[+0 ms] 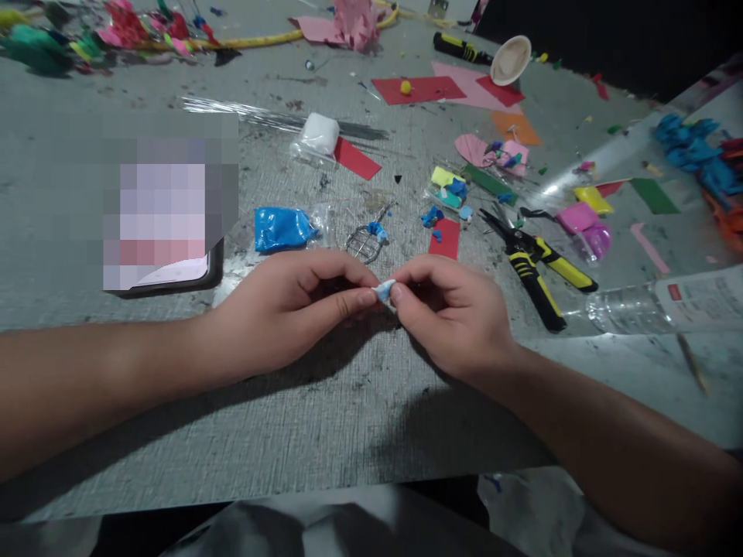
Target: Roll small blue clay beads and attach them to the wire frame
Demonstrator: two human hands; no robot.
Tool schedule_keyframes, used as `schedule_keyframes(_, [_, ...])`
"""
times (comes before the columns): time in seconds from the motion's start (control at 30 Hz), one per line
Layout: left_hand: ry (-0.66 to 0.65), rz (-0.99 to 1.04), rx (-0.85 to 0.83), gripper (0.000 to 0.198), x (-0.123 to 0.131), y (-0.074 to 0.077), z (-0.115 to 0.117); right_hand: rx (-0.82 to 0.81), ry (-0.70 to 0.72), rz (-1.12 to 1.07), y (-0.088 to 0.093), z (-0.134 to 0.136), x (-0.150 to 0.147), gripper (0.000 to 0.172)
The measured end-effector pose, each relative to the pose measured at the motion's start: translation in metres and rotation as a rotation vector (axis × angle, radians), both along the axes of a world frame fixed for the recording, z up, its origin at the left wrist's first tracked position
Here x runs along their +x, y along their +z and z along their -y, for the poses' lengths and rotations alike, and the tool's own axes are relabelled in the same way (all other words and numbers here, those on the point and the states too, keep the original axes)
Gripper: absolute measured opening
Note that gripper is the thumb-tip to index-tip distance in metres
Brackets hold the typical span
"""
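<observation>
Over the grey table my left hand and my right hand meet fingertip to fingertip. Both pinch a small pale blue lump of clay between thumbs and forefingers. The other fingers are curled in. Just beyond my hands lie a blue clay packet in clear wrap and a bent wire piece with a blue bit on it.
Yellow-handled pliers lie right of my right hand, beside a clear plastic bottle. A phone sits at the left. Coloured paper scraps, clay bits, a white clay pack and thin wires cover the far half.
</observation>
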State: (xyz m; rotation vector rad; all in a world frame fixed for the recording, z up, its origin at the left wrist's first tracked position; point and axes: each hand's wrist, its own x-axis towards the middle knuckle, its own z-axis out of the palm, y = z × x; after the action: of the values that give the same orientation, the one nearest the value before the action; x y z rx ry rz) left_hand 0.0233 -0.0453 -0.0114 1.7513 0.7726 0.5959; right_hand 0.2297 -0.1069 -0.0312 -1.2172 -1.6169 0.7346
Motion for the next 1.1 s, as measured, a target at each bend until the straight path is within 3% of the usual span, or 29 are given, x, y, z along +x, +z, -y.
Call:
schedule_keyframes(0.23, [0.103, -0.009, -0.044, 0.015, -0.0001, -0.0014, 0.0026, -0.01, 0.113, -0.074, -0.0023, 0.0008, 0.0014, 0.012])
schedule_keyframes(0.37, [0.105, 0.056, 0.015, 0.007, -0.0002, -0.0026, 0.002, 0.095, 0.081, 0.064, -0.0024, -0.0012, 0.0014, 0.003])
schedule_keyframes(0.5, [0.083, 0.001, 0.083, 0.012, -0.0008, -0.0017, 0.0019, 0.131, 0.044, 0.21, -0.0016, -0.0032, 0.0033, 0.007])
schedule_keyframes(0.73, [0.076, 0.005, -0.03, 0.01, -0.0008, 0.0008, 0.0017, 0.289, 0.083, 0.314, 0.0016, 0.0004, 0.0045, 0.01])
schedule_keyframes(0.9, [0.088, 0.12, -0.187, 0.003, 0.0008, 0.0008, -0.0006, 0.314, -0.083, 0.255, 0.0027, -0.0015, 0.0024, 0.008])
schedule_keyframes(1.1, [0.102, 0.096, -0.167, 0.009, -0.0014, -0.0012, -0.0012, 0.305, -0.066, 0.207, 0.0031, 0.0006, -0.0013, 0.014])
